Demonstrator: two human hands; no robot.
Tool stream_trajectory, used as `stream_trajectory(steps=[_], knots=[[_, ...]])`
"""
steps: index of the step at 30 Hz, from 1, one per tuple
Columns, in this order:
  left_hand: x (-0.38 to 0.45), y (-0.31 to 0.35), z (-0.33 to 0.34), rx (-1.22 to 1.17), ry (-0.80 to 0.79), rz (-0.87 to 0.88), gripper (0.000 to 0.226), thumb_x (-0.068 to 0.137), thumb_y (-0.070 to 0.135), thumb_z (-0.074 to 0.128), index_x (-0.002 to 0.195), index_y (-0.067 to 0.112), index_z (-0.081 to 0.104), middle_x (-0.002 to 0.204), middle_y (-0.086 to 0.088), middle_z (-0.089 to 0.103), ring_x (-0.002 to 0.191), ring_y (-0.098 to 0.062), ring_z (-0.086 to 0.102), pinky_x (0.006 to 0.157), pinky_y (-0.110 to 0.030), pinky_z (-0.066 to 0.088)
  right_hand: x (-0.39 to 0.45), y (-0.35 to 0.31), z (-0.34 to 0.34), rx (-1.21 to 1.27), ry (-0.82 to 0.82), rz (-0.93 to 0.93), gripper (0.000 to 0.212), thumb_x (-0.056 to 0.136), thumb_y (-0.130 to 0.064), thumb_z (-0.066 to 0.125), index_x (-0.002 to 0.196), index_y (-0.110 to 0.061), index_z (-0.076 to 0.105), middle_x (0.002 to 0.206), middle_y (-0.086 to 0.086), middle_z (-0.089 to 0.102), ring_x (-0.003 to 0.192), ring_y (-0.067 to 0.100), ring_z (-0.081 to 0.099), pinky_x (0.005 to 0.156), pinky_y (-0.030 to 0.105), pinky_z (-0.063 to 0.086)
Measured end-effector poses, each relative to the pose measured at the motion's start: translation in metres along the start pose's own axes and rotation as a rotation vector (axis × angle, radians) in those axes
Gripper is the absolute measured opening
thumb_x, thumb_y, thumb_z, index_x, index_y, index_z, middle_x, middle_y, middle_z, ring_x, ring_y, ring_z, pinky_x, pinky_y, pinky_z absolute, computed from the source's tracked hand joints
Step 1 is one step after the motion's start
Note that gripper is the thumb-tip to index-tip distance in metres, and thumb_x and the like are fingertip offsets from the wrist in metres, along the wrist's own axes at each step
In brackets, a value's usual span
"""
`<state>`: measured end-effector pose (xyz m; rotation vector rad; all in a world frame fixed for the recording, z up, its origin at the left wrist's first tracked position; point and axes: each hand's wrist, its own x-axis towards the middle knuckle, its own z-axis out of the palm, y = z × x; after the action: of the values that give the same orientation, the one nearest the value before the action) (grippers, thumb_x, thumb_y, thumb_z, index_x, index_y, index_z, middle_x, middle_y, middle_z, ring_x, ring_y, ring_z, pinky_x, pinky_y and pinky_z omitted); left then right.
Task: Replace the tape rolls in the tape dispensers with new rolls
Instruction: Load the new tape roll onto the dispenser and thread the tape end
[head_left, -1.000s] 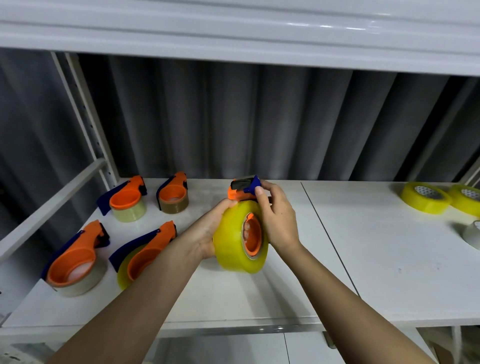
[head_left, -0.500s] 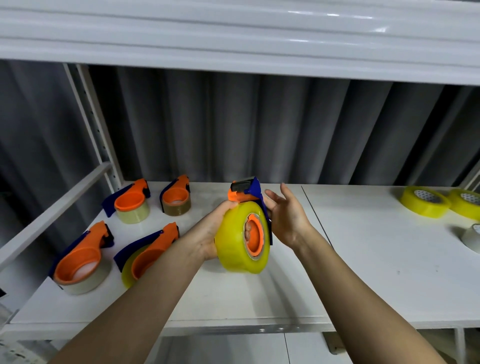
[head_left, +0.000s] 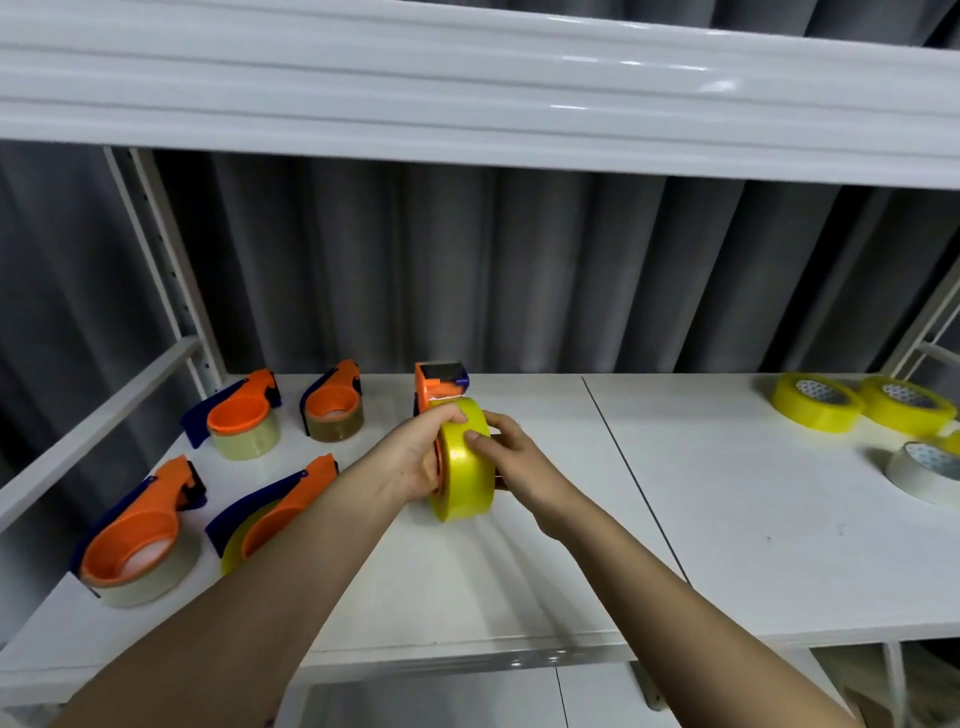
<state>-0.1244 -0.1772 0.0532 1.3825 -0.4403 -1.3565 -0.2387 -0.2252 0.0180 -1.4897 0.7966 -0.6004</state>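
An orange and blue tape dispenser (head_left: 440, 384) stands upright on the white shelf (head_left: 519, 582), loaded with a yellow tape roll (head_left: 464, 483) seen edge-on. My left hand (head_left: 415, 457) grips the roll and dispenser from the left, fingers curled over the top. My right hand (head_left: 511, 457) holds the roll's right side, thumb on its rim. Several other orange dispensers lie to the left: one with a yellow roll (head_left: 275, 514), and ones with clear or brownish rolls (head_left: 137, 540), (head_left: 241, 415), (head_left: 332, 405).
Two loose yellow rolls (head_left: 813, 402), (head_left: 906, 405) and a whitish roll (head_left: 922, 473) lie at the shelf's right end. An upper shelf edge (head_left: 467, 130) overhangs. A grey curtain hangs behind, with a white upright post (head_left: 166, 270) at the left.
The dispenser turned so the roll now faces edge-on and sits lower on the shelf. My right hand, open beside it half a second ago, closed back onto the roll.
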Motion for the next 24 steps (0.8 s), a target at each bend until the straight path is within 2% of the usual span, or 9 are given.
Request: stream_trajectory(steps=[3, 6, 9, 11, 13, 16, 19, 22, 24], knots=[[0.009, 0.006, 0.001, -0.010, 0.083, -0.013, 0.036, 0.086, 0.024, 0.059, 0.120, 0.010, 0.057, 0.101, -0.016, 0.063, 0.087, -0.030, 0.060, 0.085, -0.045, 0.045, 0.003, 0.003, 0.002, 0.083, 0.021, -0.014, 0.037, 0.099, -0.028, 0.048, 0.135, -0.023, 0.045, 0.123, 0.000, 0.058, 0.107, 0.016, 0.057, 0.086, 0.027, 0.049], [0.014, 0.009, 0.000, 0.063, 0.066, -0.036, 0.040, 0.089, 0.036, 0.055, 0.118, 0.008, 0.056, 0.097, -0.015, 0.063, 0.083, -0.029, 0.060, 0.082, -0.043, 0.045, 0.007, 0.002, 0.004, 0.148, 0.067, 0.026, 0.038, 0.097, -0.026, 0.053, 0.134, -0.024, 0.045, 0.109, -0.001, 0.061, 0.095, 0.014, 0.061, 0.075, 0.024, 0.051], [0.018, 0.010, -0.006, 0.248, 0.024, 0.021, 0.055, 0.092, 0.044, 0.047, 0.131, 0.005, 0.053, 0.120, -0.013, 0.062, 0.107, -0.028, 0.060, 0.091, -0.037, 0.046, 0.012, 0.000, 0.002, 0.322, 0.101, 0.089, 0.038, 0.096, -0.026, 0.055, 0.132, -0.015, 0.049, 0.103, 0.002, 0.063, 0.088, 0.016, 0.062, 0.074, 0.029, 0.052], [0.016, 0.006, -0.011, 0.395, -0.003, 0.099, 0.058, 0.094, 0.048, 0.043, 0.137, 0.009, 0.047, 0.136, -0.010, 0.053, 0.123, -0.026, 0.052, 0.103, -0.035, 0.037, 0.016, 0.002, -0.002, 0.475, 0.114, 0.169, 0.039, 0.096, -0.029, 0.055, 0.130, -0.010, 0.052, 0.105, 0.008, 0.064, 0.094, 0.023, 0.062, 0.087, 0.039, 0.051], [0.014, -0.006, -0.017, 0.570, -0.048, 0.249, 0.045, 0.089, 0.046, 0.055, 0.126, 0.021, 0.050, 0.133, -0.007, 0.055, 0.115, -0.022, 0.055, 0.099, -0.035, 0.042, 0.017, 0.003, -0.004, 0.555, 0.102, 0.232, 0.041, 0.096, -0.031, 0.054, 0.130, -0.007, 0.053, 0.113, 0.014, 0.065, 0.102, 0.030, 0.062, 0.093, 0.044, 0.049], [0.017, -0.027, -0.026, 1.004, -0.012, 0.478, 0.056, 0.080, 0.040, 0.069, 0.126, 0.021, 0.044, 0.118, -0.001, 0.056, 0.103, -0.018, 0.057, 0.087, -0.041, 0.053, 0.020, 0.007, -0.002, 0.621, 0.047, 0.267, 0.040, 0.097, -0.030, 0.052, 0.128, -0.006, 0.054, 0.124, 0.020, 0.062, 0.109, 0.034, 0.061, 0.092, 0.046, 0.050], [0.019, -0.034, -0.029, 1.206, 0.122, 0.564, 0.064, 0.078, 0.042, 0.070, 0.129, 0.018, 0.042, 0.116, -0.001, 0.056, 0.099, -0.018, 0.056, 0.077, -0.036, 0.053, 0.023, 0.008, 0.001, 0.558, 0.049, 0.275, 0.034, 0.097, -0.031, 0.051, 0.125, -0.011, 0.057, 0.120, 0.016, 0.064, 0.110, 0.031, 0.061, 0.093, 0.046, 0.050], [0.020, -0.036, -0.024, 1.334, 0.194, 0.617, 0.067, 0.082, 0.040, 0.066, 0.136, 0.014, 0.035, 0.118, -0.004, 0.057, 0.098, -0.018, 0.056, 0.067, -0.027, 0.043, 0.024, 0.009, 0.002, 0.335, 0.073, 0.272, 0.024, 0.097, -0.037, 0.048, 0.110, -0.022, 0.061, 0.099, 0.002, 0.066, 0.092, 0.018, 0.062, 0.078, 0.034, 0.054], [0.021, -0.036, -0.022, 1.493, 0.253, 0.663, 0.069, 0.084, 0.040, 0.063, 0.139, 0.014, 0.030, 0.120, -0.005, 0.057, 0.103, -0.021, 0.057, 0.070, -0.028, 0.045, 0.026, 0.010, 0.001, 0.266, 0.072, 0.290, 0.024, 0.097, -0.044, 0.047, 0.104, -0.024, 0.058, 0.094, -0.002, 0.063, 0.087, 0.015, 0.060, 0.075, 0.032, 0.054]])
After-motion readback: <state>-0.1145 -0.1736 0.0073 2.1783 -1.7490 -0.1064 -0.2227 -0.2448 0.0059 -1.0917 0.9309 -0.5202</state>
